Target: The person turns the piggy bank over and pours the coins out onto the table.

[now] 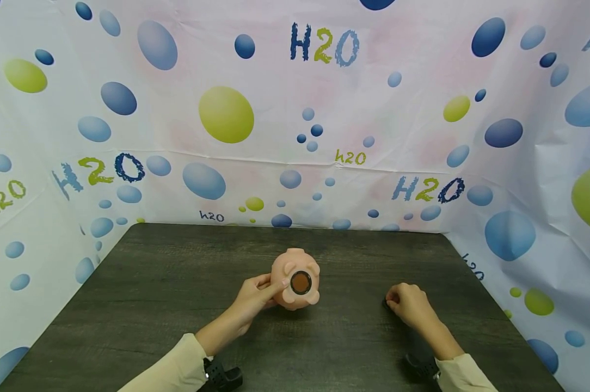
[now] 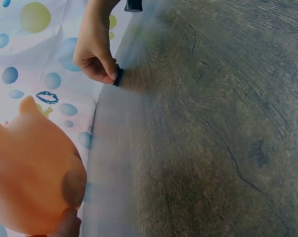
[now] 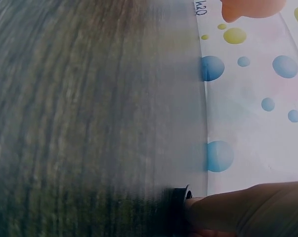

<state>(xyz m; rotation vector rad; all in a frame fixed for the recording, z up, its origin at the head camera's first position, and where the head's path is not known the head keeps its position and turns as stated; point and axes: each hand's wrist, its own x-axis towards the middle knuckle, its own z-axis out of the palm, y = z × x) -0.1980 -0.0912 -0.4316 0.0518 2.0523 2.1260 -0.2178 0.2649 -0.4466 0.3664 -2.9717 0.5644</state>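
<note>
In the head view my left hand [image 1: 253, 296] holds a pink piggy bank [image 1: 302, 263] above the middle of the table. Its underside faces me, showing several stubby feet round a dark-rimmed round hole [image 1: 301, 282]. The thumb lies on the underside near that hole, and the other fingers are mostly hidden behind the bank. Farther right, my right hand [image 1: 412, 306] pinches a small black round cap [image 2: 118, 77] at the tabletop. In the right wrist view the edge of this cap [image 3: 181, 210] shows against the fingertips.
A dark wood-grain table [image 1: 187, 256] spreads under both hands. Behind it and at both sides hangs a white sheet [image 1: 270, 81] printed with blue and green dots. Black straps with devices [image 1: 221, 377] sit on both wrists.
</note>
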